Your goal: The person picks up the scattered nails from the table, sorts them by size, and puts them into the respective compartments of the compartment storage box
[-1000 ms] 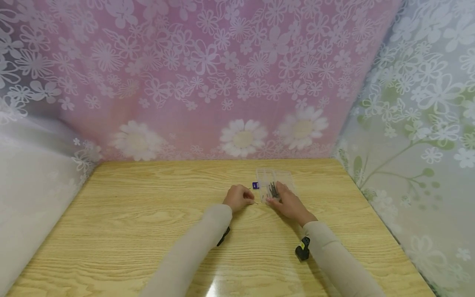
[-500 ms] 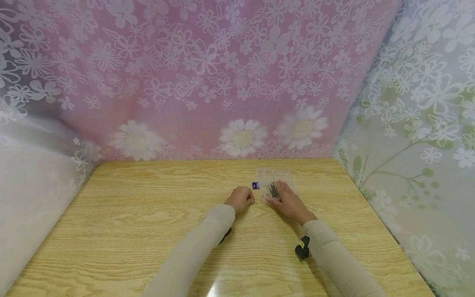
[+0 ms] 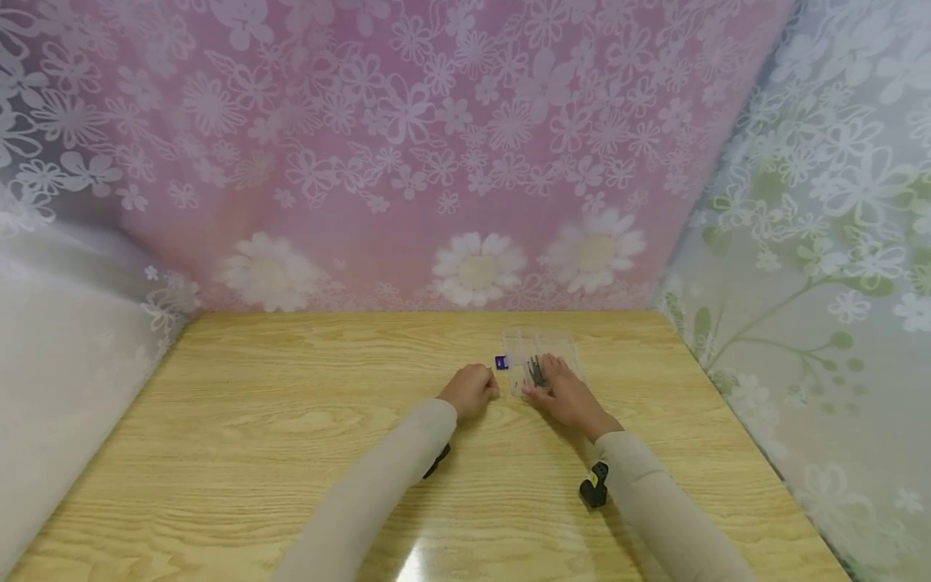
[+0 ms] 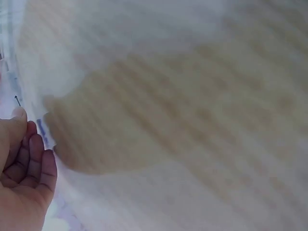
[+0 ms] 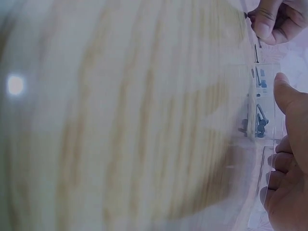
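A clear plastic compartment box (image 3: 518,338) lies open near the back of the table, right of centre. Dark screws (image 3: 537,372) are gathered in one of its sections, and the right wrist view shows more of these screws (image 5: 261,118). My right hand (image 3: 570,396) rests over the box's right part, fingers extended and thumb at the near edge. Just left of the box, my left hand (image 3: 470,392) is low over the table. Its thumb and fingertips pinch a thin dark screw, mostly hidden; a dark tip of the screw (image 5: 247,15) sticks out.
A small purple label (image 3: 502,363) sits at the box's left side. The wood-grain table (image 3: 291,453) runs back to a pink floral curtain (image 3: 378,162). Pale floral sheets hang at both sides.
My left hand has turned slightly and its fingers have drawn in, so the thin screw that stuck out at the fingertips hardly shows now. My right hand has stayed on the box.
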A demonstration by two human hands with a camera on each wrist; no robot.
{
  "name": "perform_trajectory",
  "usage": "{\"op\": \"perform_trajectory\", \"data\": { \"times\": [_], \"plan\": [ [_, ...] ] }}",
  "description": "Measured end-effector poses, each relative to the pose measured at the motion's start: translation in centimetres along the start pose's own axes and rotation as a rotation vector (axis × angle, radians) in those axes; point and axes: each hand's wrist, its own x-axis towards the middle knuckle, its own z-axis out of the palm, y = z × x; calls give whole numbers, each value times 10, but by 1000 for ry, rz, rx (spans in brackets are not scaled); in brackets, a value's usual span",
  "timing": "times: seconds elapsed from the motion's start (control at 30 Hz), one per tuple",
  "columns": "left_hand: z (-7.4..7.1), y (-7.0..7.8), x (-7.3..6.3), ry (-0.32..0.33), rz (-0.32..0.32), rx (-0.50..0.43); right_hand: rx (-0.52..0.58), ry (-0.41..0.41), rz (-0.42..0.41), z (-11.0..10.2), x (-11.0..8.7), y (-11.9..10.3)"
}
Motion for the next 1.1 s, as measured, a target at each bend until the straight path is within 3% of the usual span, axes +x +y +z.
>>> {"op": "perform_trajectory", "data": {
  "times": [0.2, 0.37, 0.5, 0.63, 0.8, 0.97, 1.1],
  "plan": [
    [-9, 5, 5, 35, -20, -16, -1, -3, 3, 0, 1, 1],
    [-14, 14, 9, 91, -68, -106, 15, -12, 9, 1, 1, 3],
    [-16, 23, 11, 145, -65, -180, 27, -14, 14, 2, 0, 3],
    [-12, 29, 15, 217, -61, -220, 38, -6, 8, 3, 0, 5],
    [-2, 38, 18, 285, -142, -282, 38, 1, -4, 3, -1, 7],
    [5, 46, 17, 308, -220, -291, 41, 9, -10, 2, -1, 6],
    [10, 48, 17, 316, -232, -278, 41, 12, -11, 1, -1, 4]
  ]
}}
